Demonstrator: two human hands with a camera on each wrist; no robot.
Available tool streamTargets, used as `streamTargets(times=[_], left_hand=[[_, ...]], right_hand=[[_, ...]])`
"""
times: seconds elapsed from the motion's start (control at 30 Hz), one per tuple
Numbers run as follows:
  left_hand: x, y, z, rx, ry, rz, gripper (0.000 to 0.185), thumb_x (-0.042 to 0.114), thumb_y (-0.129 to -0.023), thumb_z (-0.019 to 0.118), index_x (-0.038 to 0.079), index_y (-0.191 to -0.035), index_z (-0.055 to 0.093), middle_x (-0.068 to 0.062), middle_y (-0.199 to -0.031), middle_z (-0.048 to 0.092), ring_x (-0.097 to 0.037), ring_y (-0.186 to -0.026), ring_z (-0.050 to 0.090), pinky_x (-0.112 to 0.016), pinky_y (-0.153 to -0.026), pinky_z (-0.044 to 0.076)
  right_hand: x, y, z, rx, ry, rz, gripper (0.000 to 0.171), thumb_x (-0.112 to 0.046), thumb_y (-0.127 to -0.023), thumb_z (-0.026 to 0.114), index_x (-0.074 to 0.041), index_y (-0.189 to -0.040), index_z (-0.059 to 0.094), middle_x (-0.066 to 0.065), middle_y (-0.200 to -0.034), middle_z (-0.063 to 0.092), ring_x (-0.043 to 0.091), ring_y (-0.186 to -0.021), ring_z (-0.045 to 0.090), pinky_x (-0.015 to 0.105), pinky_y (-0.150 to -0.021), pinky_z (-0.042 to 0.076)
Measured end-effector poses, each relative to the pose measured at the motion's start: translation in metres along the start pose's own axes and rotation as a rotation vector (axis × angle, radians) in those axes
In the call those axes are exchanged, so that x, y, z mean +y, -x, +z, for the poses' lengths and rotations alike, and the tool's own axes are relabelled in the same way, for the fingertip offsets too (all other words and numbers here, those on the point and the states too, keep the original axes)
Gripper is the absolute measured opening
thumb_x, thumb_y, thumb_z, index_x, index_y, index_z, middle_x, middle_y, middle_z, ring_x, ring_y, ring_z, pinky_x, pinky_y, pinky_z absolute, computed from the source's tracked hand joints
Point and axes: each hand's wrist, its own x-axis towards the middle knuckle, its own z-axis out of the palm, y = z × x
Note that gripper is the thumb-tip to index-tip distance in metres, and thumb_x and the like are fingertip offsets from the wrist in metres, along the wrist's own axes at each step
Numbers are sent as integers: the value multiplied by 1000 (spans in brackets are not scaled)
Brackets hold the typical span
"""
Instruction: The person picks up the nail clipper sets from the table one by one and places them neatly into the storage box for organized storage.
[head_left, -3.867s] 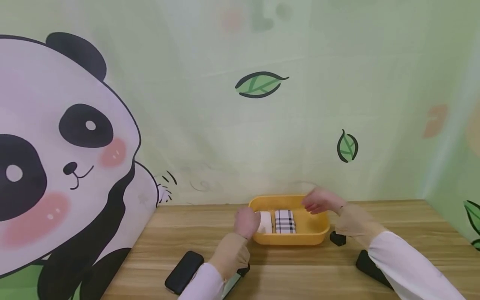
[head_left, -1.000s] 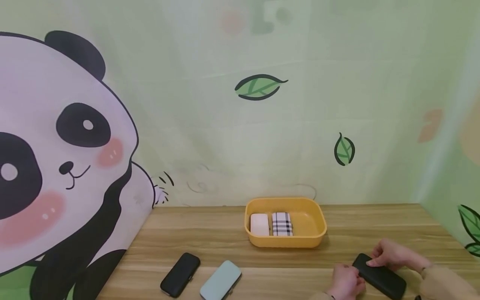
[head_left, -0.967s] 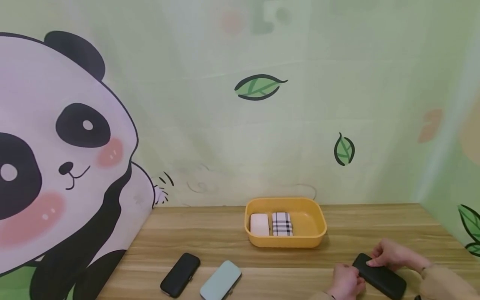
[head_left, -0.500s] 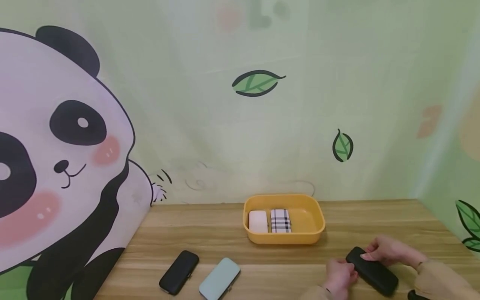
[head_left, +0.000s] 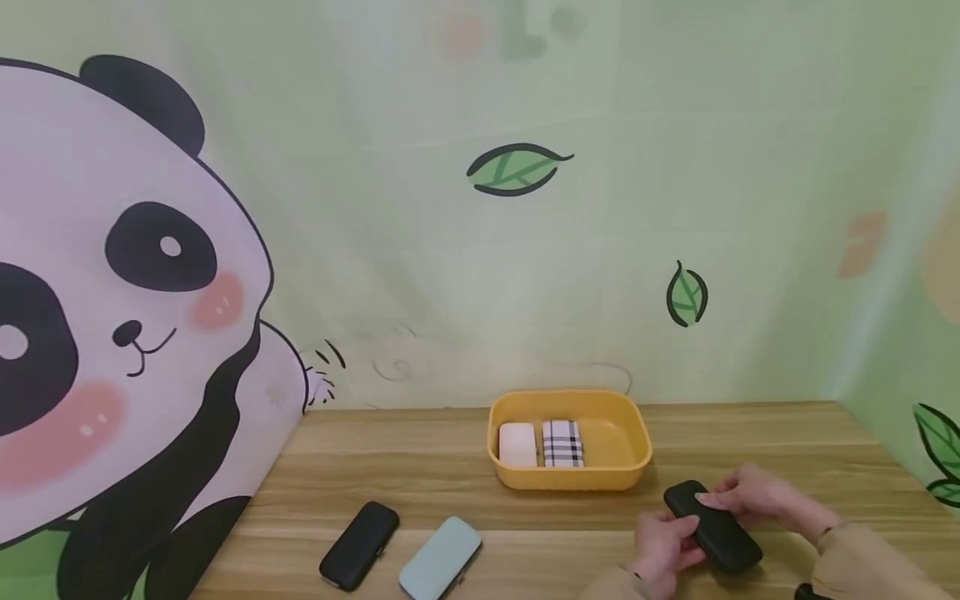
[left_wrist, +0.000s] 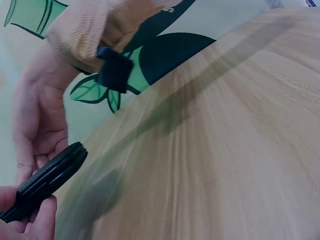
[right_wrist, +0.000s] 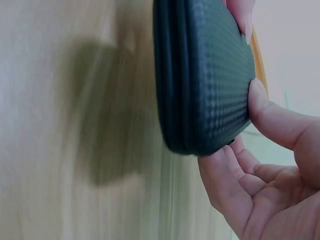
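Hands w/ dark case, lifted stage. Left hand (head_left: 660, 546) and right hand (head_left: 750, 498) both hold a black zip case (head_left: 712, 525) off the wooden table (head_left: 450, 483), just right of and nearer the camera than the yellow tray (head_left: 637, 462). Tray holds a white case (head_left: 517, 444) and a plaid case (head_left: 563, 442), side by side at its left; right part bare. On the table at left, well apart from the hands: a second black case (head_left: 360, 546) beside a mint case (head_left: 440, 569).

Step (judged): case is picked up, in transit; tray appears the likely destination. Next move would call for carrying it up-left over the tray rim, turning it parallel to the two cases, lowering into the free slot, then letting go w/ both hands.

Grip detail: right-wrist view shows case (right_wrist: 205, 75) edge-on above its shadow, thumb tip pressed on the textured face, fingers (right_wrist: 235, 190) curled under the end. Left-wrist view: case (left_wrist: 47, 182) pinched at its near end by left fingers (left_wrist: 37, 225); right hand (left_wrist: 37, 125) behind it.
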Motion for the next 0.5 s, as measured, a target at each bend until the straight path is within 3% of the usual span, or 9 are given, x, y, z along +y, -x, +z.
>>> streamTargets(times=[0.33,0.5], left_hand=[[14,-3,-19,-49,-67,-14,8,-5,-80,62,-7,-87,59,-15,-77,63,-21,-68,62,-32,-61,51],[19,-5,-26,-71,-81,-1,10,-4,-80,62,-9,-88,60,-17,-78,63,-23,-69,62,-34,-62,51]], right_hand=[[-12,0,18,144,9,140,39,-32,-81,68,7,-88,65,4,-73,60,15,-65,57,31,-61,50],[-18,0,23,179,15,149,42,-33,-80,69,8,-89,64,6,-75,61,17,-65,57,32,-61,50]])
